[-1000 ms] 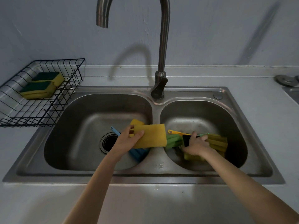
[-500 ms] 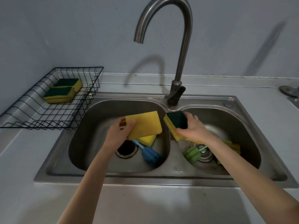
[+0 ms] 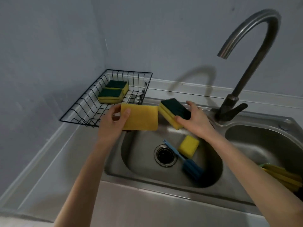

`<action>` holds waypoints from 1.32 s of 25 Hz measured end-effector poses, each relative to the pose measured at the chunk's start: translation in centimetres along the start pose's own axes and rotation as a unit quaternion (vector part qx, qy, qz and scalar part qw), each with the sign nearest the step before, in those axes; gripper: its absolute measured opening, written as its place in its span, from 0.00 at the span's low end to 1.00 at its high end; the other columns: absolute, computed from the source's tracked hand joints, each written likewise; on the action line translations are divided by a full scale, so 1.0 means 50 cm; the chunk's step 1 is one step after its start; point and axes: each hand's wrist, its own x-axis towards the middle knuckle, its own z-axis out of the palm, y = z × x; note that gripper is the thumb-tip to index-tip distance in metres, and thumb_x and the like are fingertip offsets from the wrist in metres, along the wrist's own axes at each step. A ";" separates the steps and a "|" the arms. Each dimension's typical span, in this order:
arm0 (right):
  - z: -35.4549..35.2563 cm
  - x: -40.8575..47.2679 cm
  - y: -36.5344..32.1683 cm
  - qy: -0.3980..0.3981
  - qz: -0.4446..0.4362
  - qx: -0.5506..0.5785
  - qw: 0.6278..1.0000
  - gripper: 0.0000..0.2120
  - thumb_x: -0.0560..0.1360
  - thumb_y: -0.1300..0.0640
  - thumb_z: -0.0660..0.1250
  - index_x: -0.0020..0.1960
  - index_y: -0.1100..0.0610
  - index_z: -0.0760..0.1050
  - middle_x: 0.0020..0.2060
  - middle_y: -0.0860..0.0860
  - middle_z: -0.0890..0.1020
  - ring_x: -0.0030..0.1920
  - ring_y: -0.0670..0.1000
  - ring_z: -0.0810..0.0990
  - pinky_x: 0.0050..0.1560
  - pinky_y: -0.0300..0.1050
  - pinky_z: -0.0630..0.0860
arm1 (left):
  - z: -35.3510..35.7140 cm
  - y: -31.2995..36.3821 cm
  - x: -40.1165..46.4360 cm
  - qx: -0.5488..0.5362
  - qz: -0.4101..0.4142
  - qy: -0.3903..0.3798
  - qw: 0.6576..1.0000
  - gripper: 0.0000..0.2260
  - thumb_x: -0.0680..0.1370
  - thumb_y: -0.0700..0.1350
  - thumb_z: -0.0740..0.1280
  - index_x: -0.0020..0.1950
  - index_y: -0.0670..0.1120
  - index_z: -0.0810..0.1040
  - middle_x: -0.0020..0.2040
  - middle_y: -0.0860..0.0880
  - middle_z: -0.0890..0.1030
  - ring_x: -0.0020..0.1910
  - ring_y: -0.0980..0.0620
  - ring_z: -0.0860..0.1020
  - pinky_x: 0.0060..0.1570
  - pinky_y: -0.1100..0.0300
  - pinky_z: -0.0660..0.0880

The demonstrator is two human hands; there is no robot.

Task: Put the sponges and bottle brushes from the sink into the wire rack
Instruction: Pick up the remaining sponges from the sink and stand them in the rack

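My left hand (image 3: 113, 123) grips a flat yellow sponge (image 3: 141, 117) above the sink's left rim, just in front of the black wire rack (image 3: 78, 112). My right hand (image 3: 195, 118) holds a yellow sponge with a dark green top (image 3: 173, 110) beside it, over the left basin. Two green-topped sponges (image 3: 113, 93) lie in the rack at its far end. In the left basin (image 3: 141, 161) remain a small yellow sponge (image 3: 188, 146) and a blue bottle brush (image 3: 188, 163). Several yellow sponges (image 3: 283, 176) show in the right basin, partly hidden by my right arm.
A tall curved steel faucet (image 3: 246, 63) rises behind the divider between the basins. The drain (image 3: 165, 155) sits in the left basin floor. The rack stands in the corner against the grey walls, on the counter (image 3: 57, 161) left of the sink.
Both hands have lifted their sponges up and to the left, from over the basins toward the rack. My view has turned left, so the rack now looks closer.
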 end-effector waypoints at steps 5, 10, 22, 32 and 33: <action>0.057 0.059 -0.116 0.015 -0.048 0.024 0.998 0.33 0.73 0.53 0.67 0.73 0.55 0.57 0.66 0.57 0.69 0.64 0.55 0.72 0.55 0.39 0.67 | -0.109 -0.042 0.053 0.005 0.002 0.033 0.999 0.20 0.77 0.51 0.59 0.67 0.46 0.66 0.66 0.45 0.71 0.55 0.53 0.69 0.51 0.57 0.68; 0.136 0.129 -0.206 0.005 -0.093 0.000 0.996 0.33 0.71 0.52 0.69 0.72 0.55 0.61 0.66 0.57 0.70 0.66 0.57 0.69 0.66 0.50 0.67 | -0.186 -0.092 0.089 -0.016 -0.003 0.026 1.000 0.18 0.77 0.48 0.61 0.67 0.49 0.67 0.62 0.49 0.70 0.56 0.53 0.69 0.46 0.59 0.70; 0.323 0.268 -0.307 -0.176 -0.089 -0.056 0.979 0.33 0.73 0.58 0.68 0.73 0.61 0.57 0.71 0.58 0.66 0.70 0.55 0.67 0.67 0.42 0.65 | -0.235 -0.184 0.152 -0.106 -0.031 -0.051 0.993 0.16 0.76 0.40 0.62 0.54 0.62 0.68 0.59 0.52 0.70 0.53 0.56 0.73 0.39 0.74 0.75; 0.399 0.314 -0.281 -0.189 -0.140 -0.133 0.963 0.32 0.72 0.63 0.68 0.73 0.58 0.59 0.71 0.57 0.66 0.69 0.59 0.67 0.70 0.51 0.65 | -0.232 -0.207 0.185 -0.126 -0.031 -0.053 0.990 0.17 0.76 0.40 0.63 0.54 0.63 0.68 0.59 0.53 0.71 0.52 0.66 0.71 0.41 0.80 0.73; 0.400 0.315 -0.277 -0.189 -0.143 -0.130 0.963 0.32 0.72 0.62 0.68 0.73 0.58 0.60 0.71 0.56 0.66 0.69 0.59 0.67 0.70 0.50 0.65 | -0.231 -0.208 0.185 -0.128 -0.031 -0.055 0.990 0.17 0.76 0.40 0.63 0.54 0.63 0.68 0.59 0.54 0.71 0.52 0.65 0.71 0.41 0.80 0.73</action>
